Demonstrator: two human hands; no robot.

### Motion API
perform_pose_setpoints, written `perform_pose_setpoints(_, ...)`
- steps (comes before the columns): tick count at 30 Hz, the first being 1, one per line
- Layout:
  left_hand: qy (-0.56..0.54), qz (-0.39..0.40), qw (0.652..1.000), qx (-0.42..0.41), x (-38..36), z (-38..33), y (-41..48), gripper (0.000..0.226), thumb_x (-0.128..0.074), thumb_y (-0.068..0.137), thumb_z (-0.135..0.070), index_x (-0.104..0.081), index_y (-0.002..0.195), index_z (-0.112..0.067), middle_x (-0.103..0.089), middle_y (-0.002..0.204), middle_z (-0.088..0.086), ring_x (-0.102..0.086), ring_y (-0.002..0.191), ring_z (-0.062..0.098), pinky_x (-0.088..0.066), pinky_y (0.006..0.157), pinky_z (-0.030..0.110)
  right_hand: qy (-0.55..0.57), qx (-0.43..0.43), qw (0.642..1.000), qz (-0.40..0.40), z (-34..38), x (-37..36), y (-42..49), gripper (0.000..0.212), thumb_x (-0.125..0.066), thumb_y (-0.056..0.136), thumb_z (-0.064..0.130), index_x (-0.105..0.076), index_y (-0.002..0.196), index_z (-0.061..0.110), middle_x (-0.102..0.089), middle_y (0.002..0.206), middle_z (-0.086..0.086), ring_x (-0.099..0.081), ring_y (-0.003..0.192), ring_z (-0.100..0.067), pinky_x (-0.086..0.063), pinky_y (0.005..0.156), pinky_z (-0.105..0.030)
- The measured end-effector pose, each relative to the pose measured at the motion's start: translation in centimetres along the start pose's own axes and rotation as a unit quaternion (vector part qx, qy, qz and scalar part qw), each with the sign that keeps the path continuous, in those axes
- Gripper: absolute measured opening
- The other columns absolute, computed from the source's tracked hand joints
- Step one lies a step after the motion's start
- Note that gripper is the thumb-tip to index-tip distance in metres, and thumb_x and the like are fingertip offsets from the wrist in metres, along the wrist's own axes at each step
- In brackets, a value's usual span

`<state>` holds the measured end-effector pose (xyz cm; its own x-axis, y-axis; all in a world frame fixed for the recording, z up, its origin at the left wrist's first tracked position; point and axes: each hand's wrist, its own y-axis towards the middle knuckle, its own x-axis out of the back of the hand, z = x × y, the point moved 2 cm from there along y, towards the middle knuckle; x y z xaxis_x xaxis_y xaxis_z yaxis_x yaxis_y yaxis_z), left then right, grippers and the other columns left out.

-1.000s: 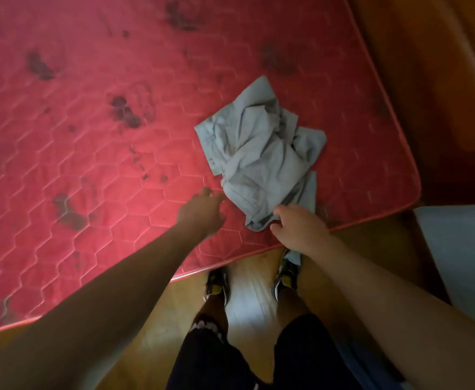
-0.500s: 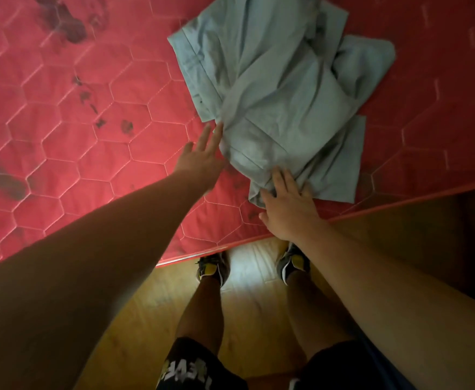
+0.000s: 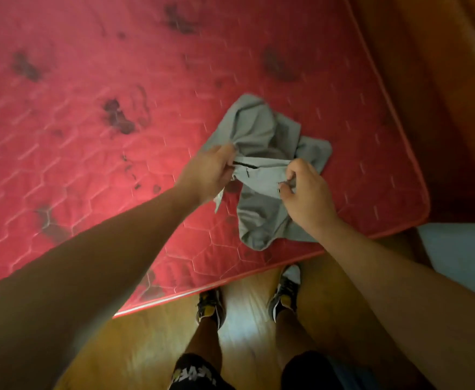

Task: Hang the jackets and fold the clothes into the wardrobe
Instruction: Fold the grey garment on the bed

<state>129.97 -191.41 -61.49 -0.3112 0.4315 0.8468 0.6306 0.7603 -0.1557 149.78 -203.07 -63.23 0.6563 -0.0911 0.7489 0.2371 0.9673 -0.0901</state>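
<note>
Crumpled grey cloth garment (image 3: 256, 128) on the red quilted mattress (image 3: 89, 122), near its front right corner. My left hand (image 3: 208, 173) and right hand (image 3: 306, 192) both have fingers curled, pinching one edge. I'd lift, pull that edge taut and shake it flat before folding.

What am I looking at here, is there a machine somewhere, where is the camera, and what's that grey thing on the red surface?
There is no machine. These are a person's two bare arms, seen from a wide-angle camera worn on the head, looking forward and down. That is why the person's legs and shoes on the wooden floor show at the bottom. The red quilted surface is a mattress with dark stains. Near its edge lies one crumpled grey garment. The left hand grips one part of the cloth, the right hand pinches another, and the fabric stretches between them. The picture is blurred, so I cannot tell what kind of garment it is.
</note>
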Motion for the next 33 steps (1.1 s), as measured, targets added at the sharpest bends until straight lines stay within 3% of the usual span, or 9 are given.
perform_pose_setpoints(5,-0.053,-0.024,0.997,-0.052,11.0,-5.3,-0.6,0.020,-0.054,0.090,0.001,-0.053,0.108,-0.006,-0.053,0.095,0.003,-0.047,0.083,0.020,-0.029,0.067,0.027,-0.013,0.068,0.998,0.009,7.9,9.6,1.2,0.042,-0.064,0.093,0.012,-0.053,0.133,0.019,-0.057,0.117,-0.008,-0.058,0.093,-0.024,-0.048,0.076,-0.036)
perform_pose_setpoints(9,-0.040,-0.071,0.993,-0.087,20.5,-9.4,-1.2,0.019,-0.055,0.092,0.001,-0.055,0.107,-0.011,-0.058,0.097,0.002,-0.049,0.089,0.015,-0.034,0.073,0.022,-0.033,0.126,0.991,-0.022,14.9,17.2,1.9,0.035,-0.067,0.089,0.013,-0.056,0.121,0.022,-0.051,0.099,0.002,-0.056,0.081,-0.019,-0.051,0.070,-0.038)
perform_pose_setpoints(12,-0.025,-0.101,0.989,-0.106,27.5,-12.6,-2.1,0.015,-0.055,0.094,0.001,-0.056,0.103,-0.011,-0.055,0.093,-0.004,-0.047,0.087,0.010,-0.032,0.071,0.024,-0.029,0.154,0.986,-0.060,20.5,22.4,2.4,0.028,-0.069,0.086,0.009,-0.057,0.110,0.018,-0.048,0.102,0.005,-0.054,0.082,-0.014,-0.052,0.071,-0.036)
perform_pose_setpoints(16,-0.018,-0.133,0.983,-0.121,35.5,-15.9,-4.5,0.012,-0.057,0.096,-0.003,-0.058,0.106,-0.010,-0.058,0.089,-0.006,-0.052,0.081,0.008,-0.036,0.066,0.012,-0.063,0.225,0.971,-0.057,27.0,27.6,3.1,0.024,-0.069,0.080,0.007,-0.061,0.101,0.013,-0.046,0.114,0.002,-0.054,0.089,-0.016,-0.054,0.077,-0.039)
perform_pose_setpoints(20,0.001,-0.151,0.975,-0.162,42.0,-18.2,-7.5,0.017,-0.059,0.091,-0.001,-0.056,0.093,-0.017,-0.055,0.084,-0.015,-0.052,0.080,-0.004,-0.038,0.068,0.019,-0.234,0.275,0.932,-0.017,34.1,31.5,2.8,0.040,-0.061,0.083,0.045,-0.070,0.112,0.019,-0.050,0.134,-0.001,-0.053,0.115,-0.025,-0.050,0.090,-0.044)
perform_pose_setpoints(22,0.007,-0.159,0.969,-0.190,44.7,-19.5,-9.1,0.019,-0.059,0.087,0.004,-0.056,0.088,-0.015,-0.055,0.084,-0.012,-0.053,0.083,-0.001,-0.039,0.072,0.016,-0.336,0.276,0.901,-0.006,37.6,32.5,2.6,0.050,-0.053,0.085,0.058,-0.070,0.116,0.023,-0.056,0.128,0.001,-0.052,0.116,-0.026,-0.045,0.089,-0.041)
perform_pose_setpoints(25,0.028,-0.230,0.952,-0.201,46.8,-20.1,-11.4,0.018,-0.057,0.086,0.006,-0.054,0.088,-0.012,-0.053,0.086,-0.004,-0.051,0.083,0.011,-0.037,0.073,0.022,-0.300,0.291,0.908,-0.012,41.4,33.0,2.8,0.026,-0.055,0.097,0.043,-0.066,0.098,0.019,-0.054,0.099,0.000,-0.059,0.096,-0.028,-0.041,0.074,-0.038)
perform_pose_setpoints(28,0.052,-0.309,0.937,-0.151,45.2,-17.9,-14.4,0.019,-0.053,0.089,0.006,-0.053,0.098,-0.011,-0.044,0.098,0.001,-0.044,0.089,0.014,-0.035,0.081,0.021,-0.252,0.322,0.911,-0.052,43.8,33.3,3.3,0.020,-0.055,0.099,0.039,-0.063,0.096,0.021,-0.051,0.094,0.001,-0.060,0.089,-0.027,-0.048,0.072,-0.041)
perform_pose_setpoints(33,-0.005,-0.193,0.981,0.004,36.9,-11.2,-18.9,0.034,-0.049,0.101,-0.018,-0.053,0.134,-0.016,-0.044,0.117,-0.015,-0.055,0.089,-0.009,-0.047,0.083,0.007,-0.246,0.364,0.894,-0.092,47.5,33.7,3.8,0.015,-0.060,0.097,0.032,-0.066,0.096,0.019,-0.052,0.093,0.004,-0.060,0.090,-0.025,-0.038,0.068,-0.033)
